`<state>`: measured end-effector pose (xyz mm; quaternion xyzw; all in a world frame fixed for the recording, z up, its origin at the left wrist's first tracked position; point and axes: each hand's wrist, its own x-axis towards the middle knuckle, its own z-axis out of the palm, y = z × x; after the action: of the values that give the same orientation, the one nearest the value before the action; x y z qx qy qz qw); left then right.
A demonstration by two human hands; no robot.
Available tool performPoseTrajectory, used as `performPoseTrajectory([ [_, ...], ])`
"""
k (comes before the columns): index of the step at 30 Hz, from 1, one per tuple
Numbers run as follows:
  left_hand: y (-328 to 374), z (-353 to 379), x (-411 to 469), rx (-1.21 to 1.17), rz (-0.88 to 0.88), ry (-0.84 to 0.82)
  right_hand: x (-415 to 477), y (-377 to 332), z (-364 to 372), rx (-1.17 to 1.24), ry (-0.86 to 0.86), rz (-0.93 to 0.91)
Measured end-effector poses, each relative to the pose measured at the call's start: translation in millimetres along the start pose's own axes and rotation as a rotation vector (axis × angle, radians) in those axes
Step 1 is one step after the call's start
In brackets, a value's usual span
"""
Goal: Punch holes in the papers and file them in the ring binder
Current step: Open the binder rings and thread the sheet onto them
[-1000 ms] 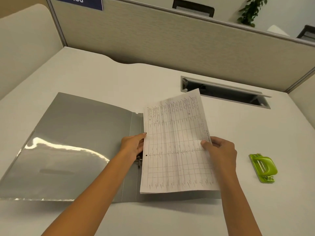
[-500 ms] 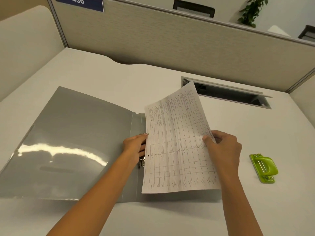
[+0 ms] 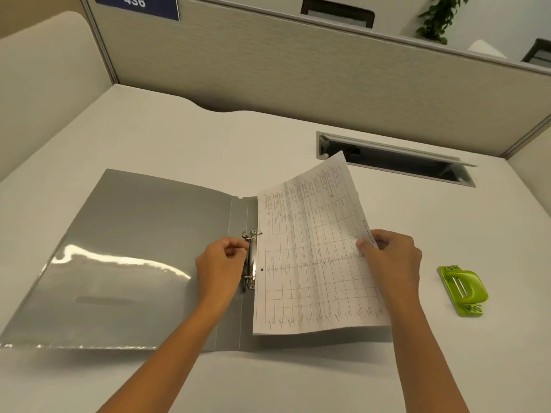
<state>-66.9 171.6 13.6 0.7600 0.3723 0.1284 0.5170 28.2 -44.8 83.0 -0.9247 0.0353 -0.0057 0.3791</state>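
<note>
A grey ring binder [image 3: 134, 257] lies open on the white desk, its metal ring mechanism [image 3: 252, 260] in the spine. The papers [image 3: 313, 257], printed with a table, are held tilted over the binder's right half, with one punched hole visible near their left edge. My right hand [image 3: 390, 260] pinches their right edge. My left hand [image 3: 222, 263] rests on the spine with its fingertips closed at the upper ring. A green hole punch [image 3: 462, 290] sits on the desk to the right of my right hand.
A cable slot with an open lid [image 3: 396, 159] is set into the desk behind the papers. Cubicle partitions [image 3: 298, 76] close the desk at the back and both sides. Bare desk surface [image 3: 268, 380] lies in front of the binder.
My left hand let go of the papers' left edge and moved onto the rings. My right hand lifted the papers' right side, uncovering the ring mechanism.
</note>
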Motion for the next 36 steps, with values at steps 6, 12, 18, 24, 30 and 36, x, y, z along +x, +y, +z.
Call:
performPoseTrajectory([
  [6,-11,-13,-12,0.058,-0.054,-0.064,-3,-2,1,0.001,0.007,-0.006],
  [12,-9,-9,-18,-0.087,-0.302,-0.302,-5,-3,2,0.006,0.009,-0.017],
  [18,-8,-8,-23,-0.572,-0.645,-0.432,-8,-3,3,0.029,0.011,0.000],
  [24,-13,2,-27,-0.723,-0.718,-0.394,-8,0,2,0.026,0.010,0.002],
  [30,-14,8,-30,-0.690,-0.666,-0.368,-2,2,-1,0.008,0.011,-0.018],
  [36,-4,11,-32,-0.694,-0.714,-0.386,0,-1,-2,-0.005,0.002,-0.027],
])
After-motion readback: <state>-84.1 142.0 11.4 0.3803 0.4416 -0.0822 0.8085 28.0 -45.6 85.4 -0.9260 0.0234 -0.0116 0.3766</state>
